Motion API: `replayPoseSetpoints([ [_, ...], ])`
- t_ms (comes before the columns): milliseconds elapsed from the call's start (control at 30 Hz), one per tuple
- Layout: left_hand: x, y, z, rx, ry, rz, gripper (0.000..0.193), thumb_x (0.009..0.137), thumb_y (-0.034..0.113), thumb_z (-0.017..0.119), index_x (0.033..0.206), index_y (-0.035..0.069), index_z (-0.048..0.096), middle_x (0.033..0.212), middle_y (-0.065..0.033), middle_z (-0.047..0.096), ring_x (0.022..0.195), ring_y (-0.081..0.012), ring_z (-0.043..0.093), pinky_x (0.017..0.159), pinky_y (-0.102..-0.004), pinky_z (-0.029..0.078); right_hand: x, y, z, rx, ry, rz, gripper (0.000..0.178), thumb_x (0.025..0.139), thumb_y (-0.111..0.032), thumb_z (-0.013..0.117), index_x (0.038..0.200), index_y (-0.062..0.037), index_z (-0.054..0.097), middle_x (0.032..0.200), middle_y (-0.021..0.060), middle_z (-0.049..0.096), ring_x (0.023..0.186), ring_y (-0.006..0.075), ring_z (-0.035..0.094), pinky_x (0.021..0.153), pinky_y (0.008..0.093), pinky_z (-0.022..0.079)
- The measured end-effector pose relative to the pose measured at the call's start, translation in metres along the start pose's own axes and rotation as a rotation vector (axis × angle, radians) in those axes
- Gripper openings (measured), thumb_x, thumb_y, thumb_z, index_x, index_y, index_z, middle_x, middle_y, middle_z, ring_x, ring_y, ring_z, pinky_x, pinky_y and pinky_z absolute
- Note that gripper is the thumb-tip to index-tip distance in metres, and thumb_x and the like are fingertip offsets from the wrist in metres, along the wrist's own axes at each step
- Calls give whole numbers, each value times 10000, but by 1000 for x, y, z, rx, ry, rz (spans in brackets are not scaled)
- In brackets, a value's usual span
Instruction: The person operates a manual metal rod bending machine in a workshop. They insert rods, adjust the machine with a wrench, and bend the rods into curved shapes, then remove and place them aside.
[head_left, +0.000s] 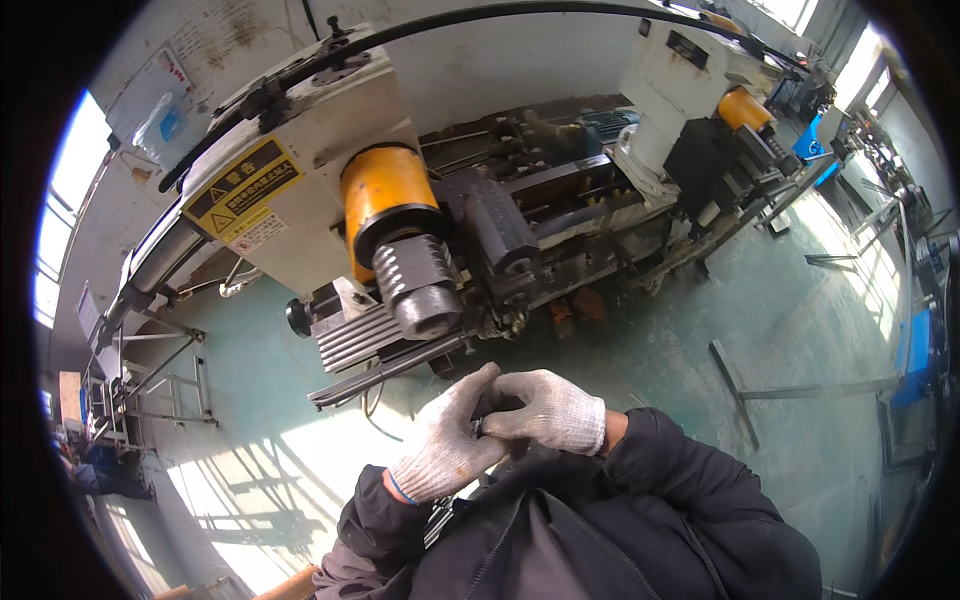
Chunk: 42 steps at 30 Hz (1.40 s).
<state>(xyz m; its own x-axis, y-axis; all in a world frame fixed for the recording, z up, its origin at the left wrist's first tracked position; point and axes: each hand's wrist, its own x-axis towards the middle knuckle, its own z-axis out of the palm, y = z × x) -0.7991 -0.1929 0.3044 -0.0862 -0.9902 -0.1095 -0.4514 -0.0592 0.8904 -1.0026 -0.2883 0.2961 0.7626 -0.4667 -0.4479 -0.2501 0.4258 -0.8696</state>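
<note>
My left hand, in a whitish knitted work glove, is held in front of my chest with its fingers closed. My right hand, gloved the same way, meets it, its fingers bent in against the left palm. Between them shows a sliver of something small and greyish, mostly hidden by the gloves, so its kind cannot be made out. Just beyond my hands stands a machine with an orange cylinder and a dark ribbed steel spindle end. Neither hand touches the machine.
Below the spindle, a grooved metal table juts toward me. A second orange-capped machine head stands at the far right. Metal frames stand at left, and a steel bar lies on the green floor at right. A black hose arches overhead.
</note>
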Motion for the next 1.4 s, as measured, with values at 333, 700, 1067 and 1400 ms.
replayPoseSetpoints([
  [333,35,18,93,68,-100,-260,417,944,280,841,1219,-31,809,1076,-197,828,975,-242,794,890,-376,623,-66,48,-105,26,199,-85,278,1033,-199,848,1075,23,686,904,66,728,808,155,767,690,341,635],
  [700,40,5,79,110,415,-510,117,984,59,787,965,-54,765,780,-72,729,690,-139,645,620,-321,511,-271,26,-583,118,1232,-618,311,1102,-280,821,1155,20,760,843,53,739,637,152,678,585,318,553],
  [1067,98,87,118,527,524,51,216,1026,131,818,919,-21,707,850,-103,611,751,-230,610,693,-368,480,-234,14,-722,202,1294,-739,321,1139,-330,761,1310,-63,805,1032,25,830,785,142,741,659,303,591],
  [1400,113,108,130,497,540,15,283,1066,190,777,910,-28,687,861,-111,609,782,-233,605,736,-373,481,-198,-2,-750,274,1334,-786,191,1149,-117,711,1277,-12,807,1037,69,829,792,171,789,664,317,664],
])
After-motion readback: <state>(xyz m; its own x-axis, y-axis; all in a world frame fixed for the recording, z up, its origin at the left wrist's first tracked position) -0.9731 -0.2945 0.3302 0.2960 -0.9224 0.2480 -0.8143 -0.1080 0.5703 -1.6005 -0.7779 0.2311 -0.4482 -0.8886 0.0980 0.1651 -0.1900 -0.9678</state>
